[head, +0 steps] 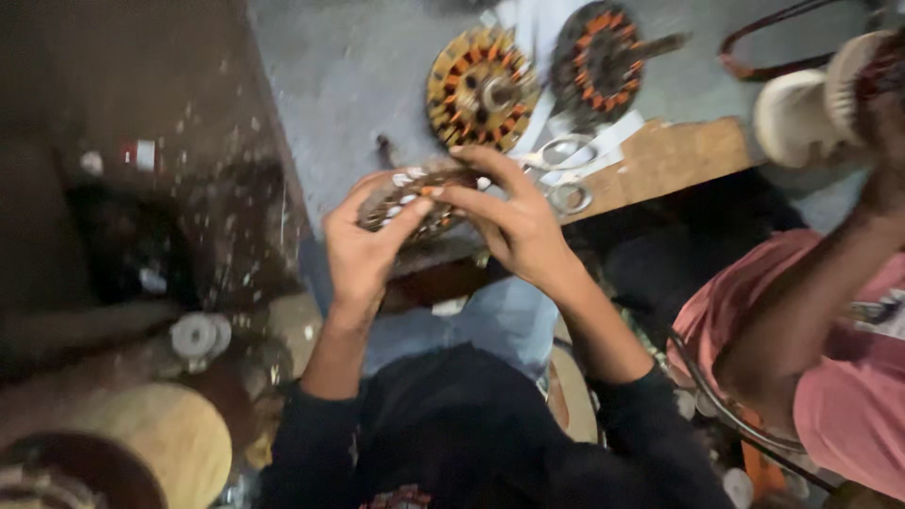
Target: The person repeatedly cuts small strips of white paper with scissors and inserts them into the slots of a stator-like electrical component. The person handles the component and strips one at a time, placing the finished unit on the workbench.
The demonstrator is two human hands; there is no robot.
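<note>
Left hand (363, 247) and right hand (509, 221) both gripped a blurred wound stator (407, 193), fingers hiding its rim; scissors (564, 170) lay close at 2 o'clock.

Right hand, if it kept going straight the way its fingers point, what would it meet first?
The right hand points left across the round wound stator it grips, so it would likely meet the left hand on the other side. Depth is blurred.
</note>
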